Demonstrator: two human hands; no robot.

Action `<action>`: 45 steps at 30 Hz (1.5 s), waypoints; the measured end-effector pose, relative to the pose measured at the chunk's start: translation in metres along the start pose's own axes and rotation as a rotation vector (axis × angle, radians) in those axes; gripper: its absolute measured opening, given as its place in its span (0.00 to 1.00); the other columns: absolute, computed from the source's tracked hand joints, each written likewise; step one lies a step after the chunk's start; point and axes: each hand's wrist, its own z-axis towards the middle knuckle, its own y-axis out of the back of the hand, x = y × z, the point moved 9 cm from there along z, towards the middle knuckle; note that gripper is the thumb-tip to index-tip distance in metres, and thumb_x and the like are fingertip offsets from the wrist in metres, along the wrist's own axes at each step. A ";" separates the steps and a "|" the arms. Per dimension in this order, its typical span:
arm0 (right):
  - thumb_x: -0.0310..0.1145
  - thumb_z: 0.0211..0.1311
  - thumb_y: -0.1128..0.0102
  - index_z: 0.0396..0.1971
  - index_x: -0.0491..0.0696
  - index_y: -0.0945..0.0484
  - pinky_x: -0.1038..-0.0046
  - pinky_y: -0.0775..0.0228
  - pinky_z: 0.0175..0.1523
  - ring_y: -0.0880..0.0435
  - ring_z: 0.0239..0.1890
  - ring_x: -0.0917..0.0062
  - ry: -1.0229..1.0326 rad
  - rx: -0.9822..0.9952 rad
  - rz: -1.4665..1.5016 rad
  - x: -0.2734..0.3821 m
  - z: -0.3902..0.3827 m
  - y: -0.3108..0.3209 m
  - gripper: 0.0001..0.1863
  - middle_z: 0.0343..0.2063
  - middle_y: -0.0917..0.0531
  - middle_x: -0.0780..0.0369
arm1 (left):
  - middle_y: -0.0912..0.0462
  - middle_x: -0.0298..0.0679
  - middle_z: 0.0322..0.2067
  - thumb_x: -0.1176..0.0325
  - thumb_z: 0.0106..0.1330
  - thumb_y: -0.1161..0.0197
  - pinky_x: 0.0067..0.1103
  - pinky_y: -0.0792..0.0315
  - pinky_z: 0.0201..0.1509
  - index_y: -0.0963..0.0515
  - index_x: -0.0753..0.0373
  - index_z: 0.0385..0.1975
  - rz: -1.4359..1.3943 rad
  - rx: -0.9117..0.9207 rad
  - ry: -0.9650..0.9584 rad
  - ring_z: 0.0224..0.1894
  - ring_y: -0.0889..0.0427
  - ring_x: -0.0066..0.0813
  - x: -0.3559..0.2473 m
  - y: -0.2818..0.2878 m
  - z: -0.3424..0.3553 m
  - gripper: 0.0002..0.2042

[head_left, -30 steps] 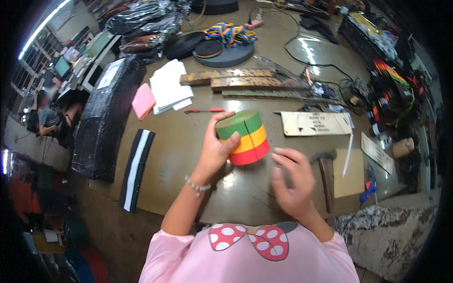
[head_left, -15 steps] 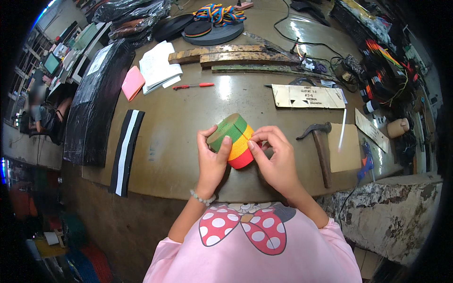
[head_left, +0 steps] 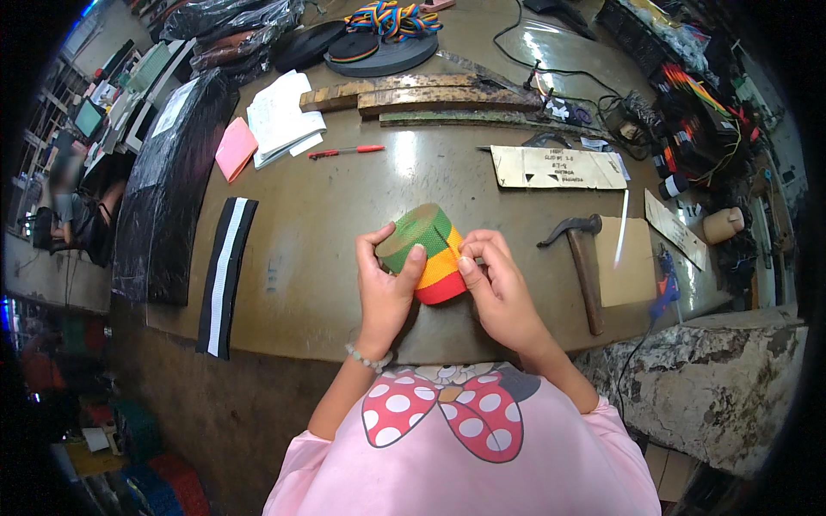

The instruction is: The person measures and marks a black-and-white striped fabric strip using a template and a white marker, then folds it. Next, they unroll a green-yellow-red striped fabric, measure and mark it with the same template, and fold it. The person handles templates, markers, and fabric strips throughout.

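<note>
A roll of woven webbing (head_left: 437, 268), striped green, yellow and red, is held up in front of me over the near part of the table. My left hand (head_left: 389, 279) wraps round its left side, with the thumb pressed on the striped face. At the roll's right side, my right hand (head_left: 497, 279) pinches the strap's outer end between thumb and fingers. That end stands slightly off the roll, leaving a dark gap beside it. The fingers behind the roll are hidden.
A striped black-and-white strap (head_left: 226, 275) and a black wrapped package (head_left: 176, 185) lie left. On the right are a hammer (head_left: 585, 271), brown card (head_left: 626, 262) and a blue glue gun (head_left: 665, 292). Farther back lie a red pen (head_left: 347, 151), wooden bars (head_left: 456, 99) and webbing rolls (head_left: 383, 58).
My right hand has drawn the webbing's end a little outward from the roll, widening the gap. The left hand keeps its grip. The whole view has shifted slightly.
</note>
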 end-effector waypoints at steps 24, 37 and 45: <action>0.21 0.59 0.39 0.39 0.42 0.25 0.63 0.24 0.46 0.19 0.40 0.60 0.400 -0.306 -0.482 0.029 -0.017 0.038 0.09 0.39 0.21 0.55 | 0.32 0.44 0.53 0.59 0.62 0.30 0.31 0.37 0.64 0.34 0.68 0.57 0.283 -0.012 -0.089 0.58 0.31 0.36 0.012 -0.010 0.009 0.29; 0.37 0.63 0.38 0.37 0.48 0.15 0.62 0.27 0.47 0.19 0.41 0.60 0.143 -0.716 -1.218 0.000 0.152 0.423 0.09 0.36 0.18 0.55 | 0.39 0.54 0.64 0.63 0.43 0.25 0.42 0.38 0.69 0.40 0.57 0.64 0.223 0.513 -0.452 0.66 0.34 0.53 -0.005 -0.054 -0.010 0.44; 0.37 0.66 0.41 0.38 0.50 0.15 0.59 0.25 0.46 0.19 0.44 0.59 0.137 -0.656 -1.486 -0.016 0.167 0.406 0.09 0.41 0.18 0.60 | 0.46 0.50 0.60 0.65 0.40 0.18 0.43 0.38 0.66 0.46 0.53 0.64 0.465 0.385 -0.556 0.62 0.39 0.52 -0.009 -0.064 -0.023 0.50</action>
